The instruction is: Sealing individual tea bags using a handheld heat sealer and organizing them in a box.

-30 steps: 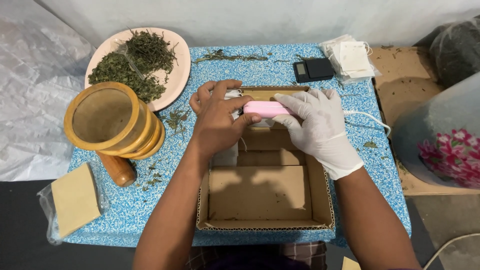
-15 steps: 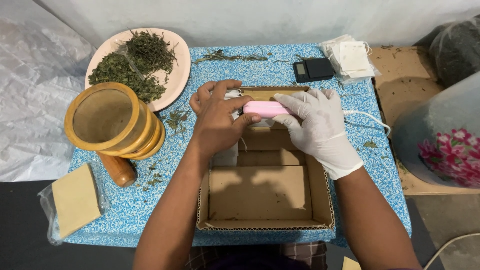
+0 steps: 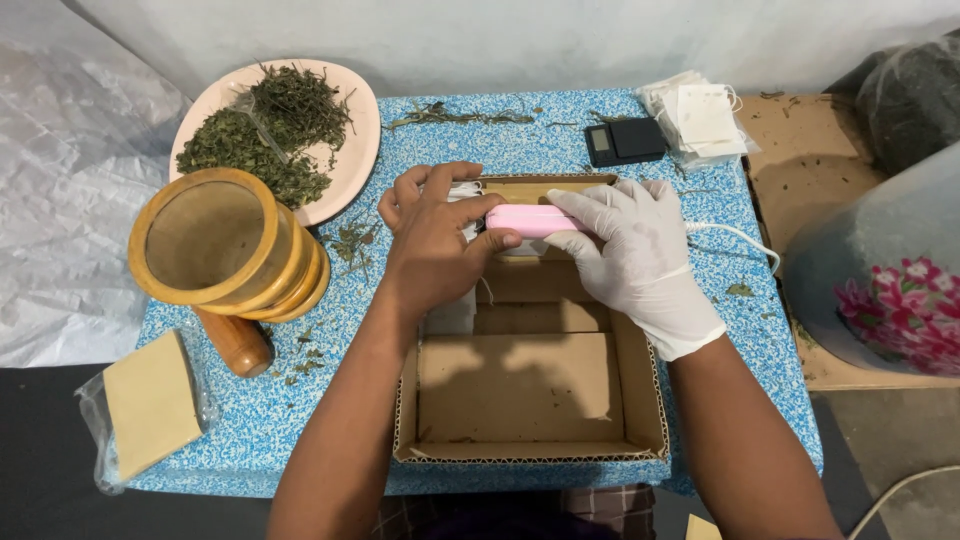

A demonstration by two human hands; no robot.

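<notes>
Both hands meet over the far edge of the open box [image 3: 530,400] on the table [image 3: 250,440]: the bare left hand [image 3: 435,245] and the gloved right hand [image 3: 640,255] close their fingers around a pink sealer [image 3: 530,220], pressing it together on a small white bag [image 3: 455,310] that hangs between them.

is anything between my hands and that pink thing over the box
No. The bare left hand and gloved right hand already touch the pink device from either side, above the far edge of the cardboard box.
</notes>
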